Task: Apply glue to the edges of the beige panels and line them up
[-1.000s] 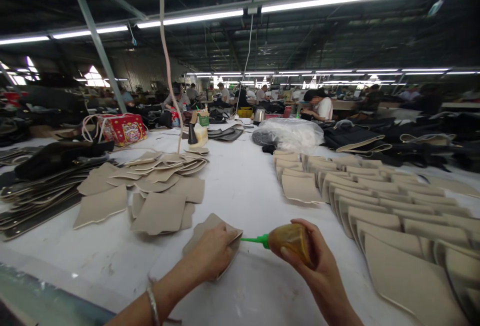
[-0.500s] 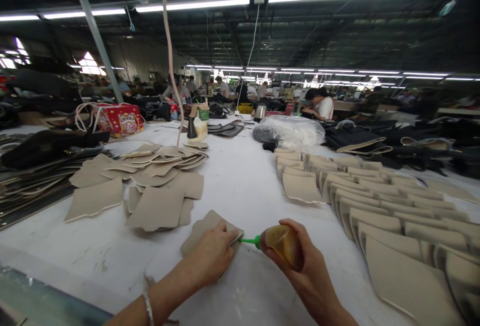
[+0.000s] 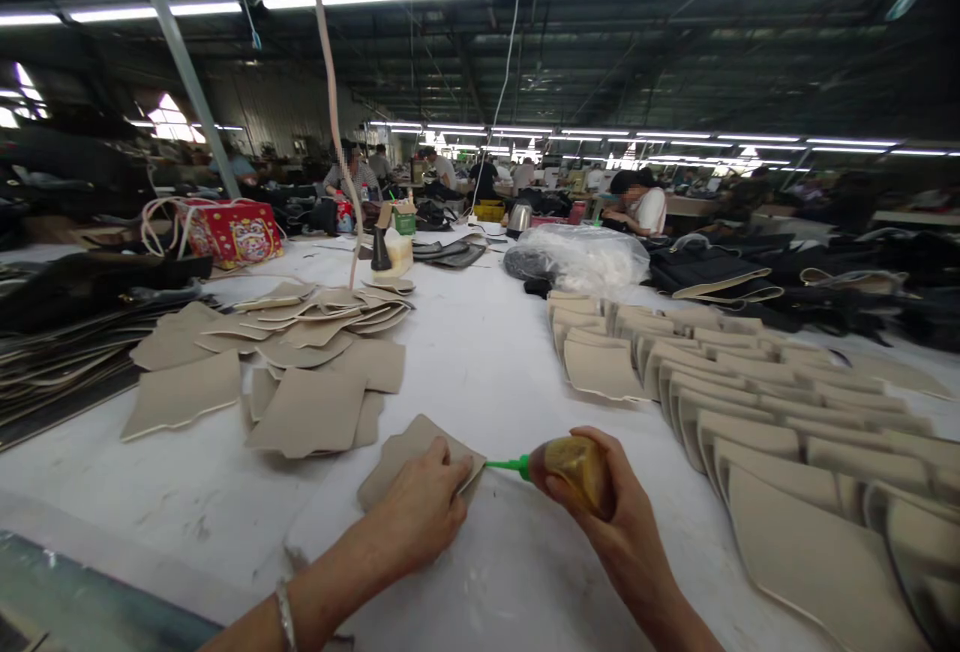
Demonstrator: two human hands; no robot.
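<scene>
Near the front middle of the white table lies a taupe piece (image 3: 401,457), its right part under my left hand (image 3: 429,502), whose fingers grip its edge. A bottle of amber liquid (image 3: 574,472) with a thin green nozzle lies tilted sideways in my right hand (image 3: 619,517). The nozzle's tip is at the right corner of the taupe piece; whether it touches is too small to tell. Loose taupe pieces (image 3: 311,410) lie in a heap on the left, and rows of overlapping taupe pieces (image 3: 795,522) cover the right side.
Dark stacked material (image 3: 60,362) is at the far left, behind it a red patterned bag (image 3: 236,232). A black-nozzled container (image 3: 390,254) and clear plastic wrap (image 3: 585,257) stand farther back. A cord (image 3: 334,102) hangs down on the left. People sit in the background.
The bottle has shifted slightly right and its green nozzle now sits a little higher, at the piece's corner. My left hand stays on the piece. The camera view has shifted slightly.
</scene>
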